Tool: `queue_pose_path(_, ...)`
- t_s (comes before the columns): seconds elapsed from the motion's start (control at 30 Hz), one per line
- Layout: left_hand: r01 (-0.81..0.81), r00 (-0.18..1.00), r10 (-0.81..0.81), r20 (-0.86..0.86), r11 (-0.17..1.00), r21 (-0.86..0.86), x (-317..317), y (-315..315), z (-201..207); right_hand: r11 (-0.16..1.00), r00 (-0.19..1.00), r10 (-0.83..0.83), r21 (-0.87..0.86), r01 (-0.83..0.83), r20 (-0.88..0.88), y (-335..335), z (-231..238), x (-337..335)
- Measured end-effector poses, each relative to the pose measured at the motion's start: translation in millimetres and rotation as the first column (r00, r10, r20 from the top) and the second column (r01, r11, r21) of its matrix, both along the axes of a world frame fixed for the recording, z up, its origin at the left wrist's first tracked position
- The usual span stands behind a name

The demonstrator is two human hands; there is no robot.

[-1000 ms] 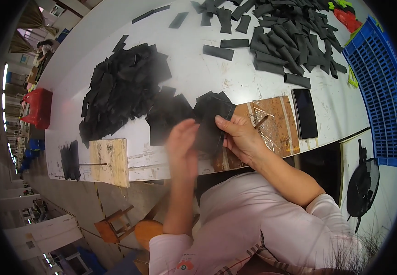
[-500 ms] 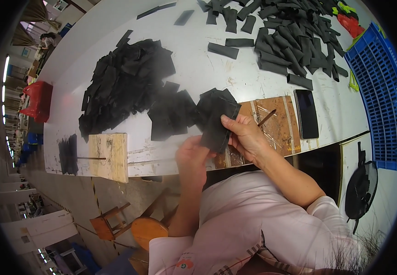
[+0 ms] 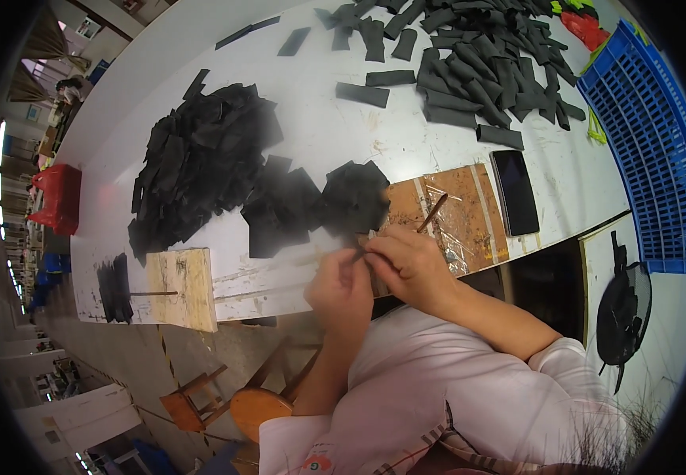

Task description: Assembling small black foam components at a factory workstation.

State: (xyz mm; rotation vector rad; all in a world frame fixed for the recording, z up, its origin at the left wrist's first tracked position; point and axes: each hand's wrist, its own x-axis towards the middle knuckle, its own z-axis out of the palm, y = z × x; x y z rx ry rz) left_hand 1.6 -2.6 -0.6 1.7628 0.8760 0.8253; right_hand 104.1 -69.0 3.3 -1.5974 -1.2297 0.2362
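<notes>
My left hand, a little blurred, and my right hand meet at the table's near edge. Their fingertips pinch a small dark piece of black fabric, mostly hidden by the fingers. Just beyond lies a small stack of black fabric pieces, with a second stack to its left. Under and beside my right hand is a brown board, with a thin brown stick slanting up from it. Farther left rises a large heap of flat black pieces.
Many rolled black fabric tubes cover the far right of the table. A phone lies right of the board, near a blue plastic basket. At the left front are a pale wooden block with a rod and a red bag. Wooden stools stand below.
The black fabric piece, earlier held out flat over the stack, now shows only as a small dark bit between the fingertips. My hands have drawn together and the view has shifted slightly.
</notes>
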Motion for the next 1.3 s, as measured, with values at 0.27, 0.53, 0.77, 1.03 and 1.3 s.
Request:
queue_pose_path(0.27, 0.221, 0.922, 0.079, 0.380, 0.700, -0.680, -1, 12, -6, 0.988, 0.967, -0.104, -0.138, 0.073, -0.232, -6, -11, 4)
queue_pose_path(0.53, 0.405, 0.897, -0.044, 0.440, 0.480, -0.778, -1, 11, 9, 0.955, -0.209, 0.076, 0.132, -0.267, -0.975, -16, -2, 6)
queue_pose_path(0.77, 0.044, 0.972, 0.040, 0.232, 0.936, -0.348, 7, -1, 0, 0.919, 0.135, 0.121, 0.060, -0.389, -0.983, -14, -14, 10)
queue_pose_path(1.03, 0.637, 0.741, -0.007, 0.671, 0.321, -0.701, -7, 4, 0, 0.960, 0.284, 0.060, -0.022, -0.278, -0.957, -26, 2, 5)
queue_pose_path(1.3, 0.865, 0.501, 0.114, 0.858, -0.075, -0.496, -12, 1, 24, 0.974, 0.410, 0.148, 0.060, -0.221, -0.900, -22, 5, 1)
